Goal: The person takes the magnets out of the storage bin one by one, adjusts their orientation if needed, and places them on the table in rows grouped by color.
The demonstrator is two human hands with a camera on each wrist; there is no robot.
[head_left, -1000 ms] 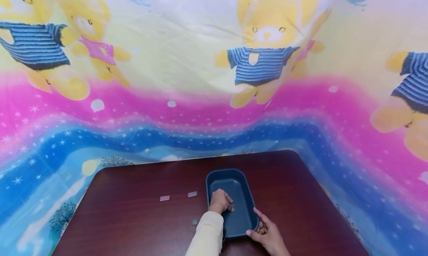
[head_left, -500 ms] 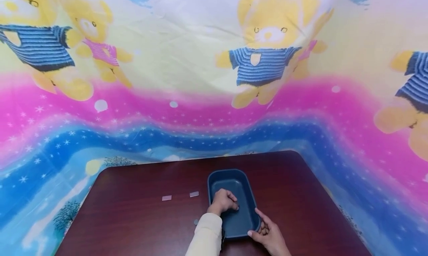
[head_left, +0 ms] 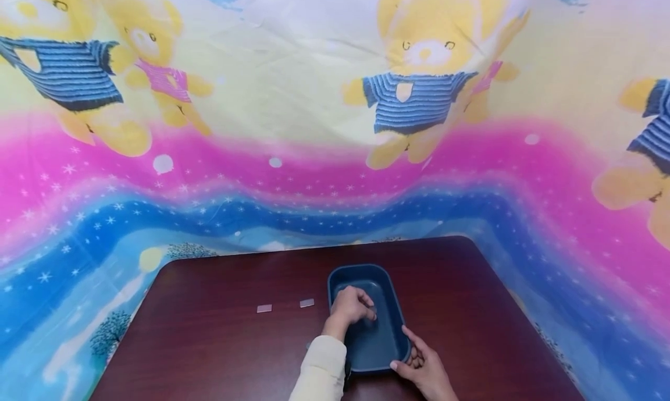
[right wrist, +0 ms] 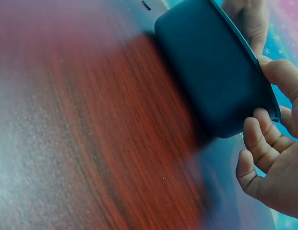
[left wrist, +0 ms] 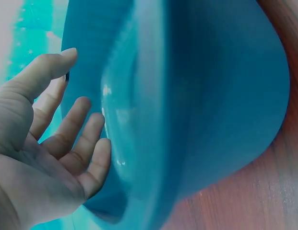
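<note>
A dark blue rectangular plastic box (head_left: 384, 334) stands on the table. My left hand (head_left: 352, 305) reaches over its left side, fingers inside the box. In the left wrist view, a small dark piece (left wrist: 67, 76) shows at the thumb and index fingertips of the left hand (left wrist: 53, 139), seen edge-on; the other fingers are loosely bent. My right hand (head_left: 425, 366) grips the box's rim at the near right corner. The right wrist view has the right hand's thumb (right wrist: 283, 79) on the rim and fingertips against the outer wall.
Two small flat rectangular pieces, one pinkish (head_left: 264, 309) and one greyish (head_left: 306, 303), lie left of the box. A small grey disc (head_left: 309, 346) is mostly hidden by the left sleeve (head_left: 321, 366). A printed cloth (head_left: 293, 197) hangs behind the dark red-brown table (head_left: 209, 343).
My left hand has risen slightly inside the box, away from its floor. The left sleeve now covers most of the grey disc. My right hand keeps its grip on the corner.
</note>
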